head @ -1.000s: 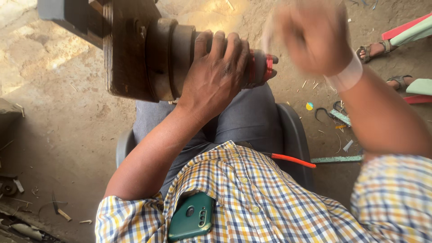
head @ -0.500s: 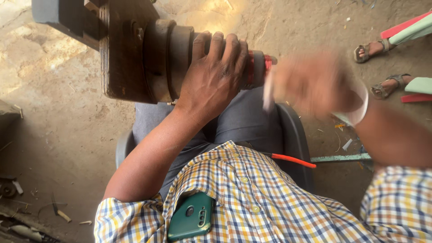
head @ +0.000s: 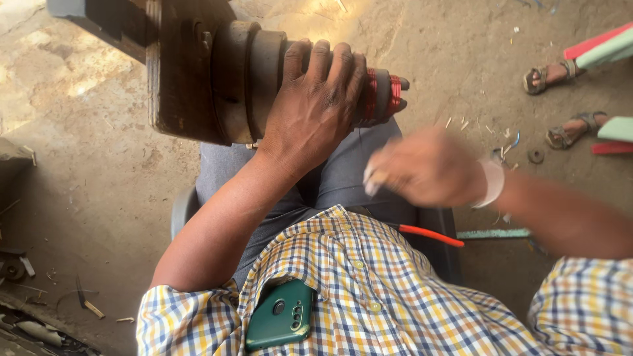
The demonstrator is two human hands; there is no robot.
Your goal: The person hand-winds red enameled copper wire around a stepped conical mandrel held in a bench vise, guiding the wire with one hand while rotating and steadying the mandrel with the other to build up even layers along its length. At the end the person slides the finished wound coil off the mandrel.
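Note:
A dark cylindrical metal part (head: 231,82) with stepped rings lies across my lap, fixed to a dark wooden block (head: 175,66) on its left. Its right end carries red wire windings (head: 382,95). My left hand (head: 315,109) lies over the cylinder, fingers wrapped across the top and gripping it. My right hand (head: 422,168) is blurred by motion, just below and right of the red end, fingers curled, with a white band at the wrist. I cannot tell whether it holds anything.
I sit on a dark chair (head: 181,211) over a dirt floor. A green phone (head: 281,315) sticks out of my checked shirt pocket. A red-handled tool (head: 432,235) lies by my right hip. Another person's sandalled feet (head: 557,76) stand at upper right. Scraps litter the floor at left.
My right hand has swung down from above the red end of the cylinder to below it, towards my lap. My left hand has kept its grip on the cylinder.

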